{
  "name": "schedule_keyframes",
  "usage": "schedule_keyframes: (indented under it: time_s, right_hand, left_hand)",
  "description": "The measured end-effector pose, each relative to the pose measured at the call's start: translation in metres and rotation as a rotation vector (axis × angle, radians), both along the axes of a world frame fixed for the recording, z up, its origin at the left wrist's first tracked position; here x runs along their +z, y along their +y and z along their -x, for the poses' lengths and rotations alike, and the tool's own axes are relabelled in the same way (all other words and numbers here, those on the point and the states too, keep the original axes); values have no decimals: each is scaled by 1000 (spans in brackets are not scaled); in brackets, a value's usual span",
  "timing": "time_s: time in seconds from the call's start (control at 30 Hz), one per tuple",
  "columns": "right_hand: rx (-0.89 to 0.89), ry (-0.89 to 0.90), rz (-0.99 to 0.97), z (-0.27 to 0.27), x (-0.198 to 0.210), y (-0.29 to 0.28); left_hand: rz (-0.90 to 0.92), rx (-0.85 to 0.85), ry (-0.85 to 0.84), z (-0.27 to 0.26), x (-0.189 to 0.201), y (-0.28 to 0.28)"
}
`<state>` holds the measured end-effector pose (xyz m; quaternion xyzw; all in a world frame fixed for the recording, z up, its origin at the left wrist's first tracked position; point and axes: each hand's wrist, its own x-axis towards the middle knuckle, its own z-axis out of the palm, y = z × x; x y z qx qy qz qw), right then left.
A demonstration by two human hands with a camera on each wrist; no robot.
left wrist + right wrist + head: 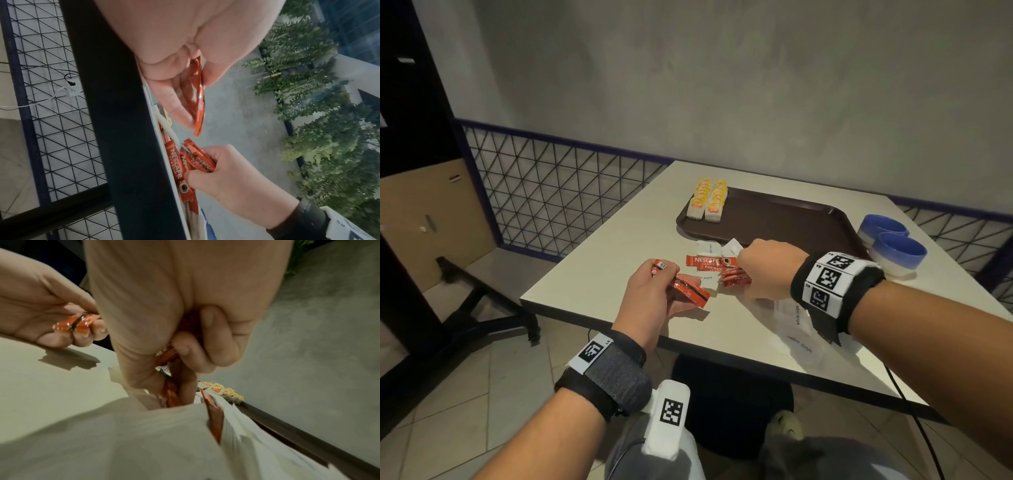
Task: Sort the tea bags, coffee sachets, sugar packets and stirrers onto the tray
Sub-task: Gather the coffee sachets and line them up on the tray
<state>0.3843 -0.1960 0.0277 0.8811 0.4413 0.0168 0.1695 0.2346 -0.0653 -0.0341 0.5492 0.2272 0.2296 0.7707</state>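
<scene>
My left hand [654,294] grips a small bunch of red coffee sachets [685,286] just above the table's near left part; they show edge-on as coffee sachets [198,97] in the left wrist view. My right hand [763,270] is curled round more red sachets [736,278] at the pile, seen as held sachets [200,160] and again as sachets [170,392]. One red sachet [705,262] lies flat among white sugar packets [707,248]. Two rows of yellow-tagged tea bags [709,202] stand on the brown tray [791,222] at its far left corner.
Two blue-and-white bowls [893,248] stand right of the tray. More white sugar packets [796,325] lie under my right wrist near the table's front edge. A wire-mesh fence [558,192] runs behind the table on the left.
</scene>
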Motion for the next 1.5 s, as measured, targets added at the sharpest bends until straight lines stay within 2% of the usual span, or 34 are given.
schedule_keyframes:
  time_s: [0.13,0.37,0.43,0.5,0.6,0.7,0.8,0.87,0.93,1.0,1.03,1.1,1.17,1.27,1.33,1.4,1.5]
  right_hand:
    - [28,65,-167,-4,6,-10]
    - [-113,502,-769,-22,17,-32]
    - [-175,691,-994,-27,22,-38]
    - [-264,959,-1144,-33,26,-44]
    - [-295,1286,-1169,-46,27,-54]
    - [-252,1487,-1230,-58,27,-55]
    - [-241,1457,-1312,-69,30,-42]
    - [-221,1275,-1309,-82,38,-28]
    - [-205,1115,-1303,-96,49,-13]
    - [-193,1089,-1289,-111,56,2]
    - [-178,1055,-1254,-119,55,9]
    - [-157,857,-1085,-135,49,20]
    - [-115,716,-907,-147,44,30]
    - [-99,751,-855,-151,41,45]
    - [-135,891,-922,-149,46,51]
    - [-157,1043,-987,-149,50,50]
    - [-110,1025,-1122,-154,50,47]
  left_hand:
    - [26,-8,-17,0,3,0]
    - [-55,-69,16,-12,13,0]
    - [-53,-68,1,-23,19,-1]
    - [-105,-66,-5,-39,29,0]
    - [-246,-137,32,-72,55,-3]
    - [-327,-346,40,-107,81,-14]
    - [-360,-568,59,-138,98,-25]
    - [-301,-592,75,-162,101,-26]
    - [-140,-582,33,-191,97,-16]
    - [31,-575,-37,-215,90,-2]
    - [82,-569,-64,-223,87,3]
    - [126,-550,-110,-234,78,10]
    - [81,-496,-115,-239,72,15]
    - [121,-396,-130,-241,65,23]
    - [230,-345,-153,-239,63,30]
    - [263,-324,-190,-236,61,36]
    - [229,-296,-254,-235,58,40]
